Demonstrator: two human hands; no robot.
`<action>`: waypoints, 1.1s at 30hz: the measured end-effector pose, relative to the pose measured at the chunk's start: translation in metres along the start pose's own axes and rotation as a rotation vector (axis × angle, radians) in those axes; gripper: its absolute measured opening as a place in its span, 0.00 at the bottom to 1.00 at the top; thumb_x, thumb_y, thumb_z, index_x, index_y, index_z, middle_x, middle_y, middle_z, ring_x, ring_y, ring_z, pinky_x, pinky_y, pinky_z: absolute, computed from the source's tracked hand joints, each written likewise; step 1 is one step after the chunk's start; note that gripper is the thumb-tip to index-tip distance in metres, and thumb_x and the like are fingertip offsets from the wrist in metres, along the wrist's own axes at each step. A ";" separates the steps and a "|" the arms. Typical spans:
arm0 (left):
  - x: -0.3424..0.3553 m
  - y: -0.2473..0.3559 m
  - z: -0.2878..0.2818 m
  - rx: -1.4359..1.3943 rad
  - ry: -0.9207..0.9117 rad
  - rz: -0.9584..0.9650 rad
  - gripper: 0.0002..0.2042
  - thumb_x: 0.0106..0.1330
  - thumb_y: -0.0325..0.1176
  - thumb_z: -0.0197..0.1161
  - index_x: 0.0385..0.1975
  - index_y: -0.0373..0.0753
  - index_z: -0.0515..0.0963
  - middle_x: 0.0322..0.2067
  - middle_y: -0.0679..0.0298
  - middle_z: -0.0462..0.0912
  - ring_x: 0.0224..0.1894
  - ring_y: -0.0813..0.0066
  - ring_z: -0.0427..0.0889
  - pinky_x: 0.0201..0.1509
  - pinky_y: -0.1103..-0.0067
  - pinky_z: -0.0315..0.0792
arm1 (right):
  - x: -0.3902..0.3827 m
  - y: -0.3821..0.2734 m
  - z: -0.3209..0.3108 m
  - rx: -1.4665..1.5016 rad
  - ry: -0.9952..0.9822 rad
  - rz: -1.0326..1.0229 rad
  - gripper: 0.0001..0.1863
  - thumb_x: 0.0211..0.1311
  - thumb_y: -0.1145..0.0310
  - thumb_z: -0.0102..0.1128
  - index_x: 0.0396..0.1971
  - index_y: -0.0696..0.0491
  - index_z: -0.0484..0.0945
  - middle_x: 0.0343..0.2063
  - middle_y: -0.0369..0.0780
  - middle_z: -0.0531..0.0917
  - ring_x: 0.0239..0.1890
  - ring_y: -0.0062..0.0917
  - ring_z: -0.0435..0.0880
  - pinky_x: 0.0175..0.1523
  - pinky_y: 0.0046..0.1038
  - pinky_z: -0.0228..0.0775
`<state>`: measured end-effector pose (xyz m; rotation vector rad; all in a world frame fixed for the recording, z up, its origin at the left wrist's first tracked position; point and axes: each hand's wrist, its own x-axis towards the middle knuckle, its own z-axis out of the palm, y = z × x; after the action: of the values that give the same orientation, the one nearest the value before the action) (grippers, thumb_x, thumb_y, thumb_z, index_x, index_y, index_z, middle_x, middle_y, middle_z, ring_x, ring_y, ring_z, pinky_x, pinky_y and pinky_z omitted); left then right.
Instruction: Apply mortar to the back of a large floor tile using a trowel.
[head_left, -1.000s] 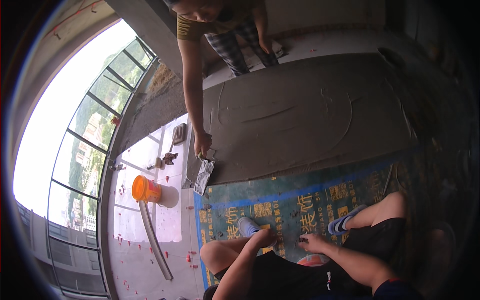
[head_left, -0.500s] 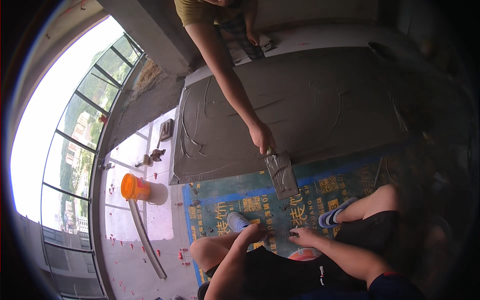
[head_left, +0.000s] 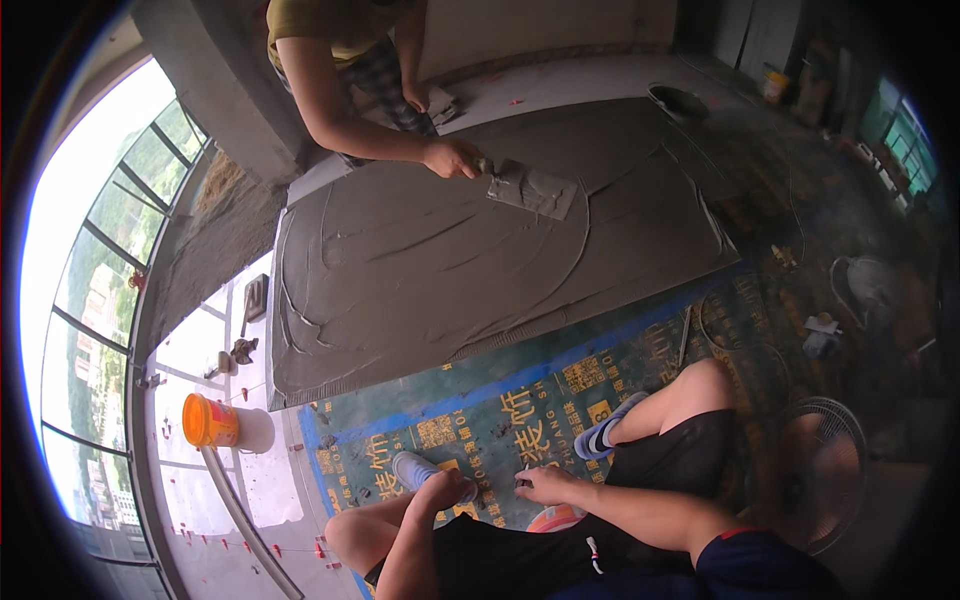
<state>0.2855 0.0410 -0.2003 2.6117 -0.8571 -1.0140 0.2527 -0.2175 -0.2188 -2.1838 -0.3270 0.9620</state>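
I sit with both forearms over my knees. My left hand [head_left: 445, 490] hangs above a grey-blue shoe [head_left: 415, 472], its fingers mostly hidden. Closed at the fingertips, my right hand [head_left: 550, 485] seems to pinch something small and dark that I cannot make out. Below it an orange-and-white round object [head_left: 556, 517] shows between my legs. Across from me a co-worker's hand [head_left: 452, 158] grips a rectangular finishing trowel [head_left: 533, 190]. Its blade is over a large slab [head_left: 420, 270] coated in wet grey mortar with curved ridges.
An orange bucket [head_left: 210, 421] stands on glossy white tiles at left, beside a long metal strip [head_left: 245, 530]. Another trowel [head_left: 256, 297] lies by the slab. A printed green floor sheet [head_left: 480, 400] lies under my feet; a fan [head_left: 820, 475] stands at right.
The co-worker's trowel has swung from the slab's near edge back over its middle. My view has turned right, so the scene sits further left. My hands keep nearly the same pose.
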 end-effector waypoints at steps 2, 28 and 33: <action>-0.010 -0.007 0.006 0.043 0.049 0.025 0.08 0.60 0.31 0.49 0.34 0.43 0.77 0.32 0.55 0.79 0.36 0.60 0.81 0.38 0.70 0.74 | 0.001 -0.007 0.001 -0.002 -0.012 0.003 0.28 0.55 0.50 0.53 0.52 0.51 0.73 0.46 0.47 0.79 0.50 0.41 0.76 0.55 0.37 0.66; 0.028 -0.028 0.048 0.243 0.173 0.315 0.05 0.56 0.32 0.55 0.29 0.42 0.78 0.26 0.59 0.79 0.28 0.61 0.81 0.31 0.71 0.75 | -0.010 -0.006 -0.015 0.092 0.038 -0.030 0.30 0.55 0.48 0.57 0.53 0.53 0.72 0.43 0.43 0.81 0.46 0.34 0.80 0.52 0.33 0.70; 0.027 -0.085 0.120 0.014 0.126 0.030 0.06 0.56 0.32 0.55 0.29 0.42 0.77 0.26 0.57 0.78 0.29 0.58 0.80 0.33 0.69 0.75 | -0.042 -0.107 -0.044 0.555 0.019 -0.230 0.28 0.54 0.56 0.62 0.51 0.57 0.71 0.37 0.39 0.80 0.47 0.31 0.77 0.56 0.36 0.66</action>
<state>0.2583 0.0953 -0.3374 2.6330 -0.8736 -0.8285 0.2612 -0.1847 -0.1007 -1.6107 -0.2567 0.7875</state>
